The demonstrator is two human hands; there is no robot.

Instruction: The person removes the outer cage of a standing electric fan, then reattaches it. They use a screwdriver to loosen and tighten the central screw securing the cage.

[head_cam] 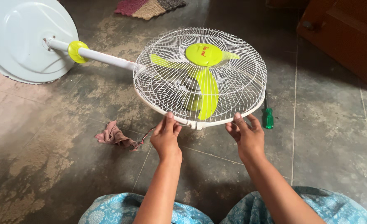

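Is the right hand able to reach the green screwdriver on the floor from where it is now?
Probably yes. The right hand rests at the fan guard's lower rim, and the green screwdriver lies on the floor just to its right, beside the guard. Nothing lies between them, so the way looks free.

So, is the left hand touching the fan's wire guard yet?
Touching. The head view shows the left hand with its fingertips pressed against the lower rim of the white wire guard; no gap shows.
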